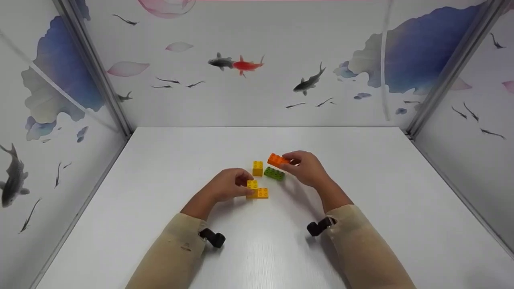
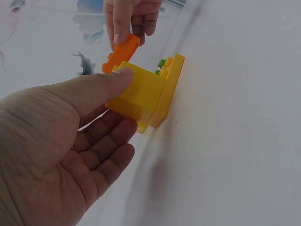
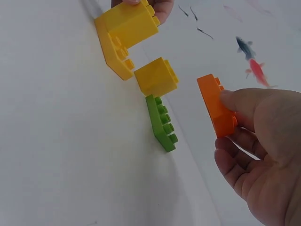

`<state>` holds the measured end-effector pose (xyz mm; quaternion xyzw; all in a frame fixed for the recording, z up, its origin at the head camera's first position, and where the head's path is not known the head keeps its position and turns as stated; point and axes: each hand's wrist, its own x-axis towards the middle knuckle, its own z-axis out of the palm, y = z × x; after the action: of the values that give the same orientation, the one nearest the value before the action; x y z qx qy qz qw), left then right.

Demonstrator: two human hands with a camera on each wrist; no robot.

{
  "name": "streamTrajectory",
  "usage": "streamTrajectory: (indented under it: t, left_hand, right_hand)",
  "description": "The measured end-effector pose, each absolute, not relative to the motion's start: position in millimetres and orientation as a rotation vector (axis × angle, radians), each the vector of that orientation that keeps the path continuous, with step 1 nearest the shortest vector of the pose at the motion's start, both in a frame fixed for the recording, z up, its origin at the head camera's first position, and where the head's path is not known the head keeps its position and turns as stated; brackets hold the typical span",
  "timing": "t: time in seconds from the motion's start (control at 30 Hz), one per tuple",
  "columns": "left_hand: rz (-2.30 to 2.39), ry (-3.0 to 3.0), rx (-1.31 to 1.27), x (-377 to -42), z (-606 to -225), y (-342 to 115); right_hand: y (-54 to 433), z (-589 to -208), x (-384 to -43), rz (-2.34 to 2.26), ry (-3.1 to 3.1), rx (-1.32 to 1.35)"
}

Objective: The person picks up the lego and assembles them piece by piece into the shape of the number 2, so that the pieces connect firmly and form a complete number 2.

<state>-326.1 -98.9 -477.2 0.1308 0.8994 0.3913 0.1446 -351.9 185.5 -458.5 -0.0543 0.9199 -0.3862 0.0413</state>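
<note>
My left hand (image 1: 231, 185) grips a tall yellow brick (image 2: 141, 87) between thumb and fingers. That brick sits on one end of a flat yellow brick (image 3: 113, 54), whose other studs stay bare. Raised above the table, an orange brick (image 3: 216, 106) is pinched between the thumb and fingers of my right hand (image 1: 307, 166). Below the orange brick, a flat green brick (image 1: 274, 174) lies studs up on the table. Another tall yellow brick (image 1: 258, 168) stands upright beside the green one, between my two hands.
The white table (image 1: 257, 241) meets a printed back wall (image 1: 257, 104) with painted fish. Side walls (image 1: 100, 168) rise at left and right. Black wrist cameras (image 1: 213, 237) stick out from both sleeves.
</note>
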Motion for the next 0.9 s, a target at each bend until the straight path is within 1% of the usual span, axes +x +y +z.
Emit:
streamTrajectory:
  t: [0.1,0.37,0.63,0.9]
  left_hand:
    - [1.126,2.590,0.379,-325.5,-477.1,-99.3]
    - [1.124,2.581,0.401,-326.0,-476.0,-100.7]
    - [1.099,2.600,0.433,-326.8,-476.8,-101.5]
    - [1.098,2.601,0.417,-326.6,-476.4,-101.7]
  right_hand:
    - [183.3,-453.6,-346.8,-1.174,2.811,-0.248]
    - [173.1,-441.7,-335.0,-1.222,2.754,-0.350]
    - [160.8,-441.6,-323.6,-1.250,2.722,-0.558]
    - [155.2,-445.6,-318.9,-1.226,2.691,-0.640]
